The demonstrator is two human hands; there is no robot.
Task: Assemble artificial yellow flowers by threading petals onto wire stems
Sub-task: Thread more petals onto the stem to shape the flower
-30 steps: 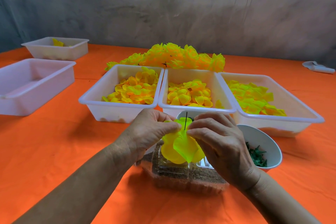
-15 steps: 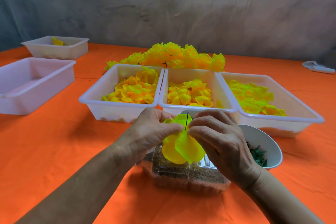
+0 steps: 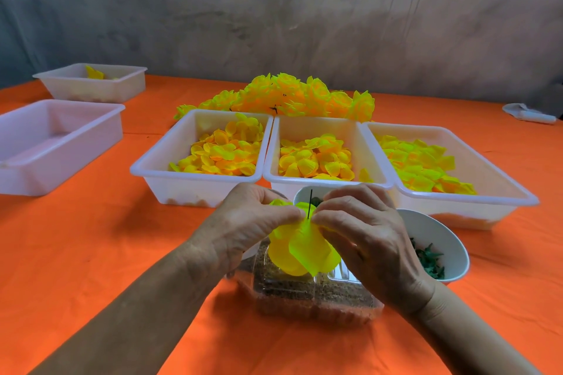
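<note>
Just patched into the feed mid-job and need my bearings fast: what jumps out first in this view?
Front and centre, the left hand and right hand pinch a half-built yellow flower with a thin dark wire poking up through it. Behind them stand three white tubs of yellow petals side by side on the orange tablecloth. Farther back lies a heap of finished flowers.

Three trays (image 3: 201,179) of petals (image 3: 224,155) sit side by side before me, finished flowers (image 3: 292,97) behind them, two bowls (image 3: 451,240) nearer.
</note>
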